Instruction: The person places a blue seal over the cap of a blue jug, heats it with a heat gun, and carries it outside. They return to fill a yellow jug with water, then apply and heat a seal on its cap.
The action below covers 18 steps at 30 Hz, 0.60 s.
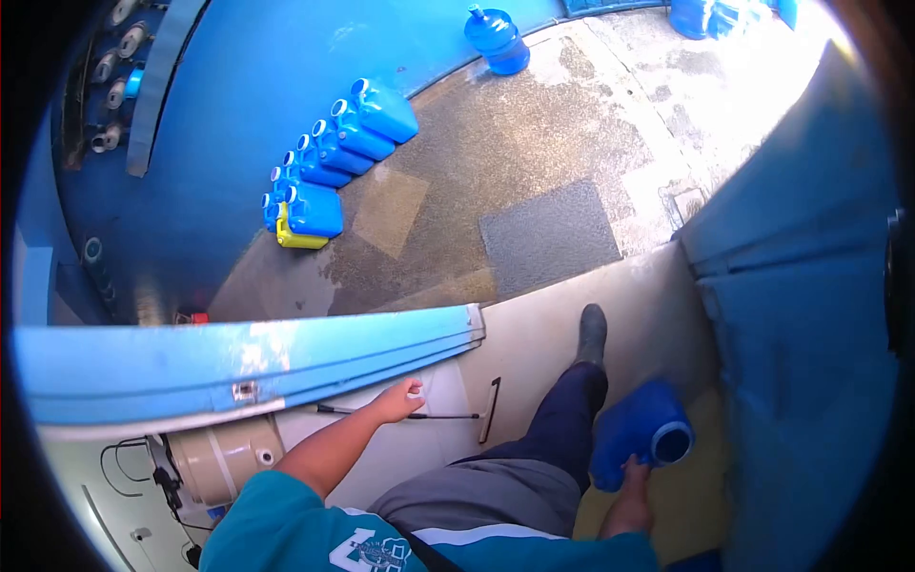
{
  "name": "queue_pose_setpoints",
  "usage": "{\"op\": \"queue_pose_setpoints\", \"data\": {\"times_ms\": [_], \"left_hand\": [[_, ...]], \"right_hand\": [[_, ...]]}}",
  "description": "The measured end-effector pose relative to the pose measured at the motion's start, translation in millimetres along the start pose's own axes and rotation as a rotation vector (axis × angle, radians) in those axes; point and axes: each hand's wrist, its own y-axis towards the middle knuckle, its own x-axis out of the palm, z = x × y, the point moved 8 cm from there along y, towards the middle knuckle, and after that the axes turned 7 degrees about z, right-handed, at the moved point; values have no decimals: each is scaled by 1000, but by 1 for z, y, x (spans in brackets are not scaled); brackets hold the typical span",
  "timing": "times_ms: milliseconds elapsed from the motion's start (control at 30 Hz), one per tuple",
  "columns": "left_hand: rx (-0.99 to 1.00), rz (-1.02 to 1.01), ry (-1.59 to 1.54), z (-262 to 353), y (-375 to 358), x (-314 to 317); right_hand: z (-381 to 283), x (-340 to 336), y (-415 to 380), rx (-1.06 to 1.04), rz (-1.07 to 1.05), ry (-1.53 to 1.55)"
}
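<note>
Down at my right side, my right hand (pixel 637 467) is closed on the handle of a blue water jug (pixel 624 424). The jug hangs tilted beside my leg, its round dark-blue cap facing up toward me. My left hand (pixel 398 400) is held out in front of my body, its fingers loosely curled and nothing in them. It is over a squeegee (pixel 490 412) whose thin black handle runs below it, and close to the edge of a light-blue door (pixel 257 367).
My booted foot (pixel 592 334) is on the pale doorway floor. Beyond lie a dark mat (pixel 551 236), a row of blue jugs (pixel 315 212) with a yellow one (pixel 303 241), and a large round bottle (pixel 498 43) by the wall. A beige tank (pixel 224 459) stands at lower left; a blue panel (pixel 801 305) bounds the right.
</note>
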Motion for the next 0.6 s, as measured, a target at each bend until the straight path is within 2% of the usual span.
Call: {"op": "queue_pose_setpoints", "data": {"times_ms": [67, 133, 167, 267, 333, 433, 533, 600], "left_hand": [[4, -14, -49, 26, 24, -9], [48, -24, -120, 45, 48, -19], [44, -32, -240, 52, 57, -22], [27, -10, -312, 85, 61, -46], [30, 20, -324, 88, 56, -58], [-2, 41, -268, 88, 40, -72], [-65, 44, -158, 83, 20, -92], [-70, 45, -123, 89, 17, -103]], "right_hand": [[-40, 6, -3, -40, 39, -16], [-83, 32, -9, 75, -168, 12], [-110, 41, -5, 70, -164, 1], [-177, 66, 15, 83, -172, -227], [-218, 76, 7, -44, -205, -433], [-175, 109, 102, -319, -160, -632], [-270, 144, 57, -357, -301, -563], [-326, 166, 42, -536, -301, -662]]}}
